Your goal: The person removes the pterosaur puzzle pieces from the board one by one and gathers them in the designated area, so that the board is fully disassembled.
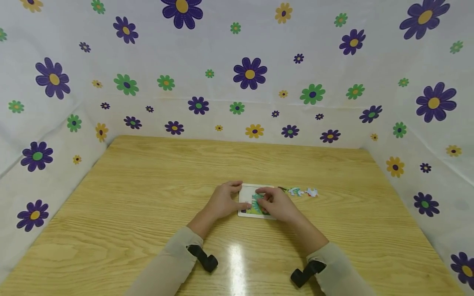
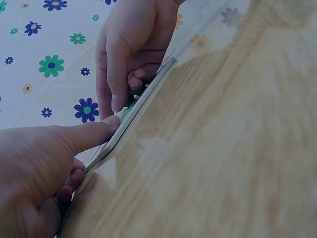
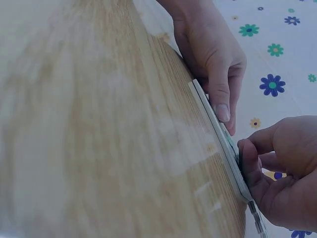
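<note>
A small jigsaw puzzle board (image 1: 255, 216) with a pale frame lies flat on the table. Green and yellow pieces (image 1: 255, 210) fill its lower part, and its upper left shows bare white. My left hand (image 1: 222, 201) grips the left side, thumb across the lower left of the face and fingers along the outer edge. Over the right half, my right hand (image 1: 278, 204) has thumb and index finger bent together at a green puzzle piece (image 1: 256, 198), partly hidden by those fingers. The board's right edge is covered by this hand.
Just right of the board, several loose puzzle pieces (image 1: 295, 191) lie in a row, ending in a whitish one (image 1: 312, 192). They rest on a wood-grain table (image 1: 166, 172). Flower-printed cloth (image 1: 218, 53) closes off its back and sides.
</note>
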The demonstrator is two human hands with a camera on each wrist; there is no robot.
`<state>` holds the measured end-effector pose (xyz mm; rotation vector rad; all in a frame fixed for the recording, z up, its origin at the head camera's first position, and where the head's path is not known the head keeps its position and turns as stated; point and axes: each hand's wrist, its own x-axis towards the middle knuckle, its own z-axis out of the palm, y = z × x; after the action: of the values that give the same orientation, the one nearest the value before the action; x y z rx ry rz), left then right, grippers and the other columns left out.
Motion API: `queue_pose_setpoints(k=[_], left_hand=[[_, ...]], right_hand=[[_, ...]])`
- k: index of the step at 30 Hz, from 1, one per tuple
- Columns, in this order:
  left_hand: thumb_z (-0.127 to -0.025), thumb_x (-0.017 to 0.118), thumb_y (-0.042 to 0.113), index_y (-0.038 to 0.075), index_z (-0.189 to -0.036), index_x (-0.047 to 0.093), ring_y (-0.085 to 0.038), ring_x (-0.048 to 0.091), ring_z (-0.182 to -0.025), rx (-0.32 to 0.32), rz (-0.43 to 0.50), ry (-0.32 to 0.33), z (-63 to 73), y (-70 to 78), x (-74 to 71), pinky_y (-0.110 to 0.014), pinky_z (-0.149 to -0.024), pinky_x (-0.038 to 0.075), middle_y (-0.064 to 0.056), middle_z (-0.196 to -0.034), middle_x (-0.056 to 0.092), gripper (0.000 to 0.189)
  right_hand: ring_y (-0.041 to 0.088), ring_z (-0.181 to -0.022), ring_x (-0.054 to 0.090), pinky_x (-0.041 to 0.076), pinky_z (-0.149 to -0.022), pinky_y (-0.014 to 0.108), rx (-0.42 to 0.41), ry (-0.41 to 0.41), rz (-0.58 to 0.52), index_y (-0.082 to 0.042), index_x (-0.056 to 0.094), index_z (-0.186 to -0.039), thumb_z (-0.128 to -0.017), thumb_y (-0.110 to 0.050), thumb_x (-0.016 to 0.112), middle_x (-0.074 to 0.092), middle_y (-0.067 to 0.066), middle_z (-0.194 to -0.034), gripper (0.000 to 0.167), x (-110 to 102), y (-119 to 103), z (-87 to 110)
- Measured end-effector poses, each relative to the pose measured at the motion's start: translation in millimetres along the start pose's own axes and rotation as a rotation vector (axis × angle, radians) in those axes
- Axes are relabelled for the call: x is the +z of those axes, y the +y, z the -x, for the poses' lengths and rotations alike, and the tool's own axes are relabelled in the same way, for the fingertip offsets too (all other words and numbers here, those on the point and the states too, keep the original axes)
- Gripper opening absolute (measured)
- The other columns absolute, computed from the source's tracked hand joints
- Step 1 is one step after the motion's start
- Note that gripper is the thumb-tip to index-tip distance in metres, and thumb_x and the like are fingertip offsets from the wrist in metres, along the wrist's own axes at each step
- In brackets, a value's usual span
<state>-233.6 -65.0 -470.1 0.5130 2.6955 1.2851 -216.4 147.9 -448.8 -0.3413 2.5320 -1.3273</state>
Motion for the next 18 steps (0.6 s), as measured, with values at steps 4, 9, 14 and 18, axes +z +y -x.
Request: queue_pose_setpoints(k=[4, 9, 14, 18], left_hand=[[-0.079, 0.086, 0.035, -0.005, -0.139, 0.054, -0.031, 0.043, -0.143, -0.003, -0.003, -0.005, 0.1, 0.4, -1.4, -0.046, -0.116, 0.039, -0.007, -0.151, 0.051, 0.079], [-0.08, 0.085, 0.036, -0.005, -0.139, 0.053, -0.031, 0.043, -0.143, -0.009, -0.008, -0.011, -0.8, 1.0, -3.4, -0.046, -0.116, 0.038, -0.007, -0.151, 0.051, 0.079], [-0.079, 0.086, 0.035, -0.005, -0.138, 0.054, -0.031, 0.044, -0.142, -0.007, -0.001, -0.006, -1.2, 0.7, -3.4, -0.046, -0.116, 0.038, -0.008, -0.15, 0.051, 0.078], [-0.079, 0.086, 0.036, -0.005, -0.138, 0.054, -0.032, 0.044, -0.142, -0.004, -0.001, -0.007, -0.1, 0.5, -1.9, -0.046, -0.116, 0.038, -0.008, -0.15, 0.051, 0.079]], right_hand=[[0.014, -0.063, 0.057, 0.044, -0.055, 0.022, 0.001, 0.034, -0.018, -0.001, 0.061, -0.13, -0.099, -0.008, 0.061, 0.058, 0.008, -0.084, 0.032, 1.6, -0.2, -1.2], [0.015, -0.072, 0.064, 0.052, -0.061, 0.022, 0.022, 0.06, -0.104, -0.005, 0.06, -0.127, -0.098, -0.008, 0.063, 0.057, 0.01, -0.097, 0.029, 1.7, 1.2, -4.1], [0.014, -0.08, 0.067, 0.058, -0.07, 0.024, 0.053, 0.063, -0.157, -0.003, 0.058, -0.124, -0.099, -0.01, 0.062, 0.06, 0.014, -0.108, 0.026, 0.0, 1.6, -3.6], [0.014, -0.081, 0.068, 0.06, -0.073, 0.026, 0.058, 0.09, -0.189, 0.001, 0.059, -0.121, -0.099, -0.007, 0.061, 0.062, 0.015, -0.106, 0.024, -2.3, -0.4, -0.5]])
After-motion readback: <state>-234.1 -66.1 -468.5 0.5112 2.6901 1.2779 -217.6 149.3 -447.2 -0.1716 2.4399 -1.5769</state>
